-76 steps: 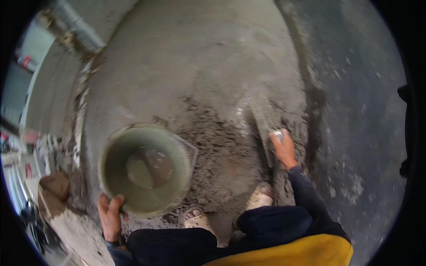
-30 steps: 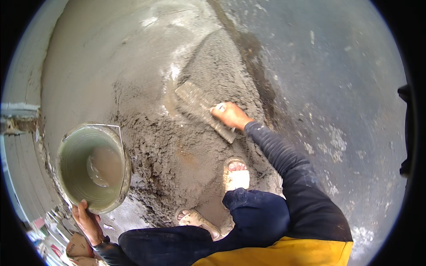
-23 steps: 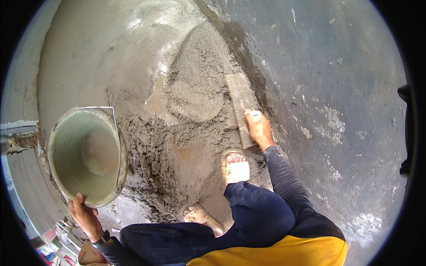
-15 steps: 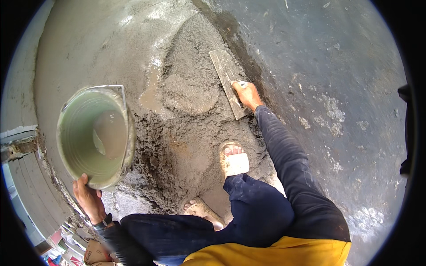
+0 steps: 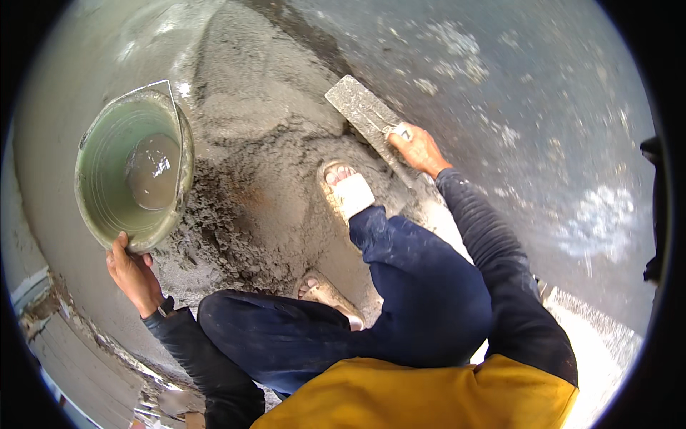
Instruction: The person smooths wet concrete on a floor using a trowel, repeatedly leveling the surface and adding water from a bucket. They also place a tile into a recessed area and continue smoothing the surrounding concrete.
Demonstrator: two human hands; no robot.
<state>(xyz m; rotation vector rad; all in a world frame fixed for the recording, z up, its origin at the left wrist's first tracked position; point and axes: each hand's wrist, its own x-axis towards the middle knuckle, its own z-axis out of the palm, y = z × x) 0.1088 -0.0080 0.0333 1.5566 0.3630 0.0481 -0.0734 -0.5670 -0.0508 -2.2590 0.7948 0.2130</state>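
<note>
A building site, floor-laying under way: wet grey mortar (image 5: 250, 186) lies heaped and raked across a raw concrete floor (image 5: 543, 107), its smoothed stretch running toward the far edge. A cement-caked trowel (image 5: 364, 114) rests on the mix, a mortar-smeared green bucket (image 5: 107, 200) holds slurry beside it, and rubble and broken edging line the floor's left edge.
</note>
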